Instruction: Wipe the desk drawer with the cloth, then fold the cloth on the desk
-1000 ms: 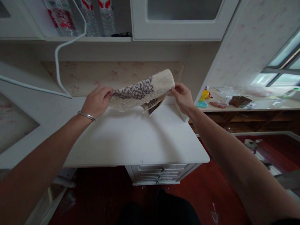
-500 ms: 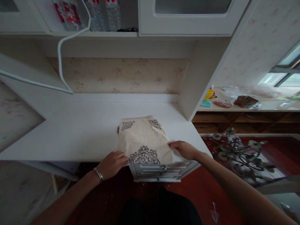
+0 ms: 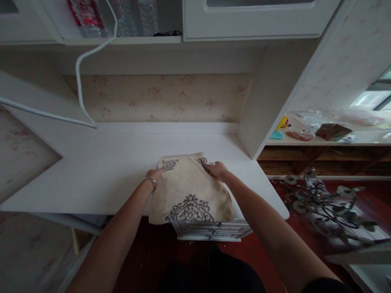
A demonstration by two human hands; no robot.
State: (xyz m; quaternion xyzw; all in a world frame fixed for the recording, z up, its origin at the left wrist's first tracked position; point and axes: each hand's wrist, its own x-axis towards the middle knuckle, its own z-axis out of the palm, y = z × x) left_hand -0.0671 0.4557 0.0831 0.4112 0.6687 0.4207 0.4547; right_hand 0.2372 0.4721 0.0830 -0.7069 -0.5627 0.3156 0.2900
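Note:
A beige cloth [image 3: 191, 180] with dark ornamental motifs lies on the white desktop [image 3: 117, 169], looking like a cushion cover. Its near edge hangs over the front of the desk, above the drawers. At the cloth's left side, close to its back corner, my left hand [image 3: 156, 174] grips the edge, fingers partly hidden. My right hand [image 3: 217, 170] is closed on the right side near the other back corner, where the fabric bunches under the fingers. A bracelet is on my left wrist.
A white cable [image 3: 79, 74] hangs in front of the left side. Overhead, a cabinet shelf holds plastic bottles [image 3: 147, 14]. White drawers [image 3: 212, 230] stand below the desk. At right are a cluttered ledge [image 3: 359, 137] and a chandelier-like metal frame [image 3: 325, 202] on the red floor.
Both hands have moved from the cloth's near part up its sides toward its back corners. The cloth's near edge now reaches lower over the desk front. The view has shifted slightly.

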